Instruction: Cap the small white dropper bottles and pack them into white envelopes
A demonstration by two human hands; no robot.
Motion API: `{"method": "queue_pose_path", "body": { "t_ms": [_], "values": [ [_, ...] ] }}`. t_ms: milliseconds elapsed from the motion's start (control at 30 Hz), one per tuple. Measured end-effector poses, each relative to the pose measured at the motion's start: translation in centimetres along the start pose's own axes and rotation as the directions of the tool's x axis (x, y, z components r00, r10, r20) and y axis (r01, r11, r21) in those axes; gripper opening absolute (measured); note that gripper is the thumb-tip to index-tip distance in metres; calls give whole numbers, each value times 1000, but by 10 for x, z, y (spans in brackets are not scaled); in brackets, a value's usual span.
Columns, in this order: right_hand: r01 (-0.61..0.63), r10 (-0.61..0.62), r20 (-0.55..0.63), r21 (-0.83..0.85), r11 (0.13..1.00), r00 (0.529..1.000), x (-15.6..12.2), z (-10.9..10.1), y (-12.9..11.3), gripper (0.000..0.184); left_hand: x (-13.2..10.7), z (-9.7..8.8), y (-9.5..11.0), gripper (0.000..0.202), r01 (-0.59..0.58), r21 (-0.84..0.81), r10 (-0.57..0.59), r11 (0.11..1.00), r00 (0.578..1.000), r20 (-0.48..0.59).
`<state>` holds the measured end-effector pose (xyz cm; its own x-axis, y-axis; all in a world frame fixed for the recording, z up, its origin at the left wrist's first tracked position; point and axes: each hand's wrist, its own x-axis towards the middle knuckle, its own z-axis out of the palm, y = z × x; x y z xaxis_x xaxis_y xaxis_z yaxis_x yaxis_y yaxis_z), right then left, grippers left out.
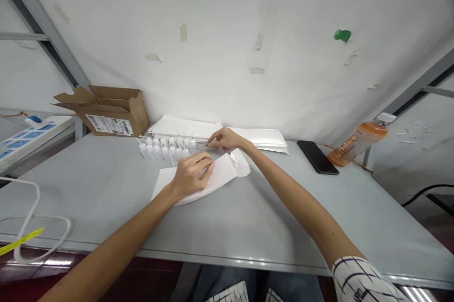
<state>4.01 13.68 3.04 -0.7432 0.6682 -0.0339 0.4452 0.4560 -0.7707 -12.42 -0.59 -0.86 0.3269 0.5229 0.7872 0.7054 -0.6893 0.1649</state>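
A white padded envelope point(220, 173) lies slanted on the grey table, with a thin, shiny clear flap at its right end. My left hand point(191, 174) is over the envelope, fingers curled and pressed against the thumb, gripping it. Just behind, my right hand point(225, 139) reaches to the right end of a group of small white plastic bottles point(165, 151). Its fingertips are drawn together; whatever they pinch is too small to make out. The bottles stand close together in rows, with thin spouts on top.
Stacks of white envelopes point(260, 137) lie along the wall. An open cardboard box point(113, 112) stands at the back left, by a white power strip point(35, 136). On the right are a black phone point(317, 157) and an orange drink bottle point(360, 142). A white cable point(33, 212) loops at the left edge.
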Motion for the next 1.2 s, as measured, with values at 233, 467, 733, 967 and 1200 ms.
{"method": "queue_pose_path", "body": {
  "t_ms": [233, 467, 733, 967, 1200],
  "values": [
    [19, -77, -134, -393, 920, 988, 23, 38, -3, 18, 6, -4, 4, 21, -99, 51, 104, 994, 991, -89],
    [-12, -50, -238, -252, 968, 970, 10, 44, 4, 22, 6, -3, 9, 17, -147, 38, 151, 988, 979, -137],
    [-2, 169, -412, 375, 927, 896, -96, 4, 25, 43, -1, 10, 21, 18, -212, 32, 212, 977, 977, 6],
    [98, 312, -649, 514, 852, 694, -173, -30, 43, 44, 4, 36, 22, 24, -392, 68, 383, 917, 916, 120],
    [49, 345, -598, 543, 838, 724, -185, -25, 41, 52, 24, 60, 24, 29, -366, 1, 361, 931, 919, 159]
  ]
}}
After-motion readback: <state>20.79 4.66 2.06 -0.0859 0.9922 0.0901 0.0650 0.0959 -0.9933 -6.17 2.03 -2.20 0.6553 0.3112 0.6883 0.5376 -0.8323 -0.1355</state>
